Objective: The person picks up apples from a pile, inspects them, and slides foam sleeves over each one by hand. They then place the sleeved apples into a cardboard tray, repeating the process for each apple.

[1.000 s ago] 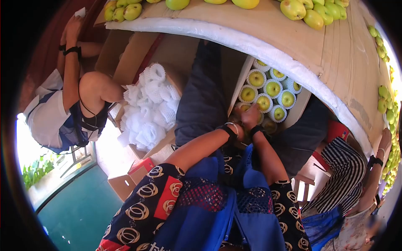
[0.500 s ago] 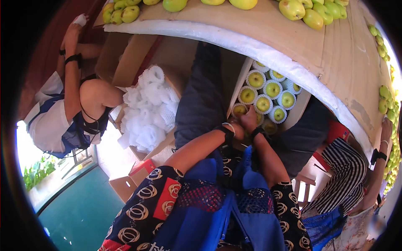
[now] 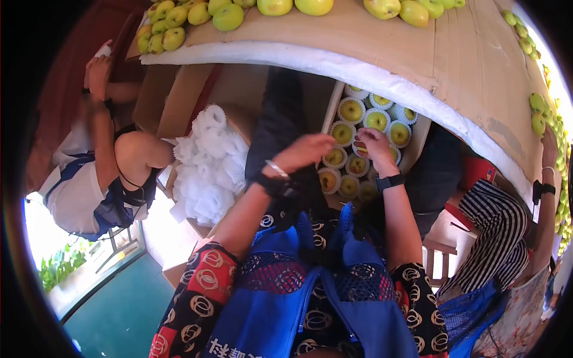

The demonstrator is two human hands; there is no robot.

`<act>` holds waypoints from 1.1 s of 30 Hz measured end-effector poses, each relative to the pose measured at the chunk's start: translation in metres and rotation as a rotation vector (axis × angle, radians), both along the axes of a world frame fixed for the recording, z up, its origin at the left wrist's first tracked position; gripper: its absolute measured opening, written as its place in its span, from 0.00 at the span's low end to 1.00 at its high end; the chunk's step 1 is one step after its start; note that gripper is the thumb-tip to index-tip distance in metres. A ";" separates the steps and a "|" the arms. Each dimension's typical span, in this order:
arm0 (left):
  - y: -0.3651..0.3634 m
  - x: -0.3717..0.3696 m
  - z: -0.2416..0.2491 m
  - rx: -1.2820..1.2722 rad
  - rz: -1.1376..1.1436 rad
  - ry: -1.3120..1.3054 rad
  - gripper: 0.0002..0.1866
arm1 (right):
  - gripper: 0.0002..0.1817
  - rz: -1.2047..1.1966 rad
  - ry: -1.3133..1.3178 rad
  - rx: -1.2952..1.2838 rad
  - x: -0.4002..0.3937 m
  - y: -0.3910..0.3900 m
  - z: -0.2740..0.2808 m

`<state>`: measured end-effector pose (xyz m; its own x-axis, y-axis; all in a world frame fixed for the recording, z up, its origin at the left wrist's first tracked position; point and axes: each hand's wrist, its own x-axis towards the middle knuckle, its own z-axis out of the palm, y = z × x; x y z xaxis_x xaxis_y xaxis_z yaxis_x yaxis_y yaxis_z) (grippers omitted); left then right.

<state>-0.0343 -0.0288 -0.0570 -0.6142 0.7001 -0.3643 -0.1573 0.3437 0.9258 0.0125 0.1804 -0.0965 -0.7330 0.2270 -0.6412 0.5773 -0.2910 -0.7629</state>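
Note:
My right hand (image 3: 375,145) reaches into an open cardboard box (image 3: 330,111), its fingers closed at a yellow-green apple (image 3: 360,149) in a white foam net. Around it, several netted apples (image 3: 376,120) lie in rows, stem side up. My left hand (image 3: 303,153) hovers to the left, near the box's edge and above my dark trouser leg. Its fingers are stretched out toward the apples and hold nothing. Part of the box's far end is hidden under the table edge.
Left of my leg, a carton holds a heap of white foam nets (image 3: 209,167). Above, a cardboard-covered table (image 3: 334,36) with a padded white edge carries loose apples (image 3: 228,17). One person (image 3: 101,173) sits at left, another in striped trousers (image 3: 489,224) at right.
My hands, close together at the box's near left corner before, have come apart. The left has moved up and left; the right has moved up and right over the apples.

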 end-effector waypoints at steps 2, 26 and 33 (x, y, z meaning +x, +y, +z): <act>-0.025 -0.010 0.026 0.070 0.262 -0.294 0.14 | 0.09 0.227 0.020 0.102 0.000 0.001 0.003; -0.083 -0.011 0.035 0.123 0.874 -0.270 0.08 | 0.11 0.598 0.195 0.744 0.046 -0.061 -0.072; -0.207 -0.007 0.032 0.179 1.508 0.093 0.05 | 0.21 0.717 -0.055 0.985 0.040 -0.051 -0.058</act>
<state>-0.0417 -0.2360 -0.0251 -0.7892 -0.5535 -0.2662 -0.1888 -0.1938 0.9627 0.0530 0.1289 -0.1547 -0.8690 0.1886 -0.4574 0.4079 0.7963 -0.4466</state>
